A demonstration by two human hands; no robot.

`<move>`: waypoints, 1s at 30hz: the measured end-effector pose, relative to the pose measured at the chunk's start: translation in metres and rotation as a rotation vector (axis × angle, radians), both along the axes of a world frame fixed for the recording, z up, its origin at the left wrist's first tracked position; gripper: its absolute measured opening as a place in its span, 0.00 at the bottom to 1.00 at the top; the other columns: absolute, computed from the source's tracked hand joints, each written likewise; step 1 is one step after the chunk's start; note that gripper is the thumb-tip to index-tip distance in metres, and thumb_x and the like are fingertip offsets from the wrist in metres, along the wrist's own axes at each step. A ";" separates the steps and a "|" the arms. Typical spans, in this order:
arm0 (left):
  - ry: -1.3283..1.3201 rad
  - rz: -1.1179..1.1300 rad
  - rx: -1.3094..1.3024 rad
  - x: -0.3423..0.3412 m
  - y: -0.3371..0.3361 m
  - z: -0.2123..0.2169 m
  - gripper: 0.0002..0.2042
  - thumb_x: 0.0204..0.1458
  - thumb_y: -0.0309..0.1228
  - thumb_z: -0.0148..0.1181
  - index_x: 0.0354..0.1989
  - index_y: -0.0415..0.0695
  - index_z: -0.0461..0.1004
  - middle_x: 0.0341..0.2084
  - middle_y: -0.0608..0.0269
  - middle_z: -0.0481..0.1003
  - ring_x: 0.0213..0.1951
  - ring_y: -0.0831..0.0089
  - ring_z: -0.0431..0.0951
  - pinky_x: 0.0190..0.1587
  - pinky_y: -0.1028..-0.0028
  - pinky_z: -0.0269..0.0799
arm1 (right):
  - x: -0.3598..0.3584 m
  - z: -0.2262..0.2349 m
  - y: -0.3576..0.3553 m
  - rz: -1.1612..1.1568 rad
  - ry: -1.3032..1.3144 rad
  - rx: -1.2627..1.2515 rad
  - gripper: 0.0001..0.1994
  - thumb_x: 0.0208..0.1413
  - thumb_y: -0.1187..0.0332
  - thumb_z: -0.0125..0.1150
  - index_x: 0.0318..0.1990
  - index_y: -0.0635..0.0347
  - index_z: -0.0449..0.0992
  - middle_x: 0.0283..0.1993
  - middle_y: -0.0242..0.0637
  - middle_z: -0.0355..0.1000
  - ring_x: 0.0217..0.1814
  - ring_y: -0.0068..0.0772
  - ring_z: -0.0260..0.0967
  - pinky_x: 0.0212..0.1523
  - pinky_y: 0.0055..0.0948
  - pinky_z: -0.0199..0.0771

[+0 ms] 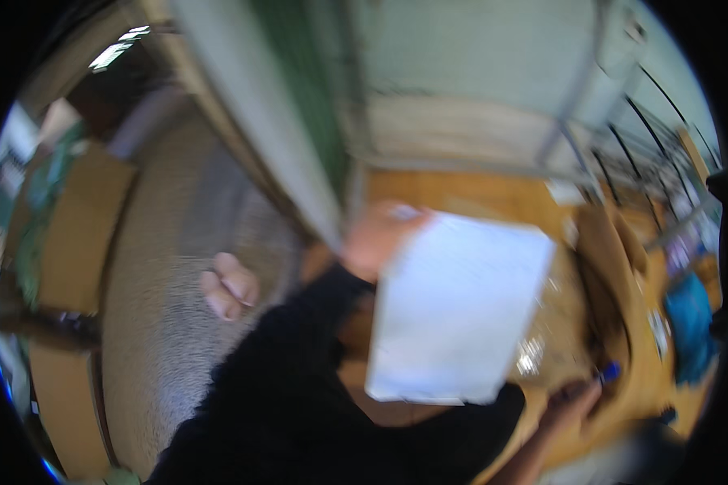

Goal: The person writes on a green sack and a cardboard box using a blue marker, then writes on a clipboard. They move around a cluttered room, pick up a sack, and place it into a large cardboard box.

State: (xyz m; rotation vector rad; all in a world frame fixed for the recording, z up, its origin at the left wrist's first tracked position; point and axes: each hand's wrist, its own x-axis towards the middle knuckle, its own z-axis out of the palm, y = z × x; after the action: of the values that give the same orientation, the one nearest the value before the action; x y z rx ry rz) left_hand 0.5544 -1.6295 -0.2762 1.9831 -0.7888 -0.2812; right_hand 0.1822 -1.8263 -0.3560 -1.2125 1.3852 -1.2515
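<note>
My left hand [378, 242], at the end of a dark long sleeve, grips a white paper sheet [457, 315] by its upper left corner, the thumb lying over the edge. The sheet hangs tilted in front of me; motion blur leaves its surface unreadable, and I cannot tell if it is one sheet or several. Dark cloth shows beneath its lower edge, but my right hand does not show. At the lower right, a bare forearm and hand [573, 402], apparently another person's, reach toward a small blue-ended object [609, 372].
Brown sheet material [603, 279] and shiny clear plastic [534, 352] lie right of the paper. A blue-teal bag [689, 327] sits farther right, near a metal rack [647, 153]. Cardboard boxes [81, 230] line the left. Pinkish slippers [230, 287] rest on the grey floor beside a door frame [251, 113].
</note>
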 end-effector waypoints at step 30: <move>0.186 0.116 -0.458 -0.008 -0.027 0.006 0.19 0.57 0.41 0.63 0.35 0.31 0.77 0.24 0.55 0.78 0.27 0.76 0.74 0.31 0.73 0.70 | 0.048 -0.031 -0.035 0.461 0.074 -0.228 0.18 0.68 0.55 0.48 0.46 0.65 0.69 0.24 0.32 0.62 0.22 0.24 0.57 0.21 0.24 0.60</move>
State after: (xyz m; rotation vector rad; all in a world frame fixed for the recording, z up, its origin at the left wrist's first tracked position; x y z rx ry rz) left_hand 0.5460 -1.6563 -0.2700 1.5387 -0.5572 -0.1916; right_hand 0.2304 -1.8610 -0.3874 -1.6390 0.9510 -1.0600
